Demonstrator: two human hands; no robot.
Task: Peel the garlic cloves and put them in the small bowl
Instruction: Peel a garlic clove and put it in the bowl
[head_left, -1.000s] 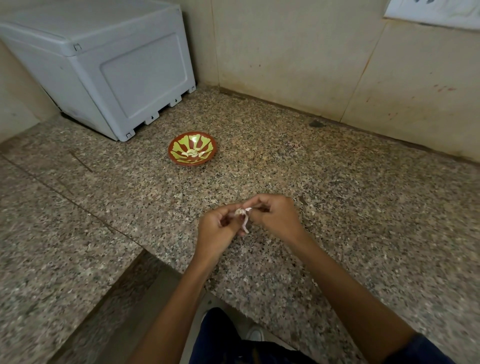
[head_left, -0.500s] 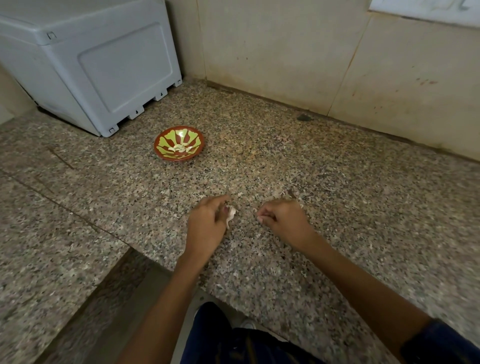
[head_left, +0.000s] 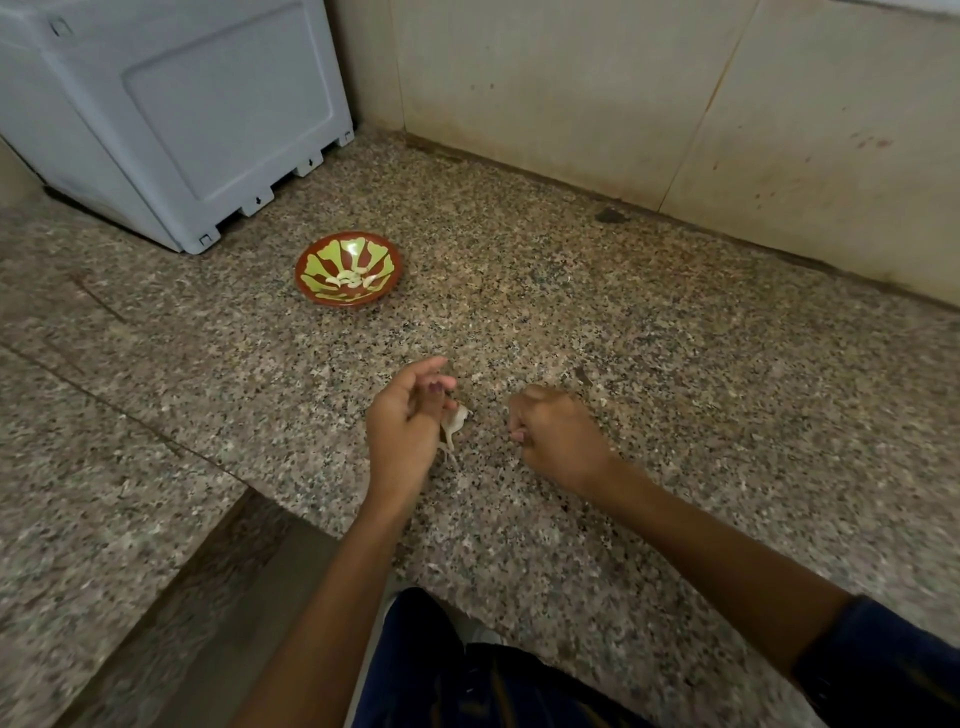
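A small red bowl with a green-yellow pattern (head_left: 318, 291) sits on the granite counter and holds several peeled garlic cloves (head_left: 349, 279). Nearer to me, my left hand (head_left: 408, 423) pinches a whitish garlic clove (head_left: 454, 422) at its fingertips, with a thin strand of skin hanging down from it. The index finger points forward. My right hand (head_left: 553, 431) hovers a little to the right, apart from the left, with its fingers curled into a fist. Nothing shows inside the fist.
A grey plastic box (head_left: 171, 114) stands at the back left, just behind the bowl. Tiled wall (head_left: 623, 93) closes off the far side. Small bits of garlic skin (head_left: 600, 401) lie by my right hand. The counter edge drops away at the lower left.
My hands were joined on the clove a second ago; they have pulled apart. The left hand kept the clove, and the right moved off to the right as a fist.
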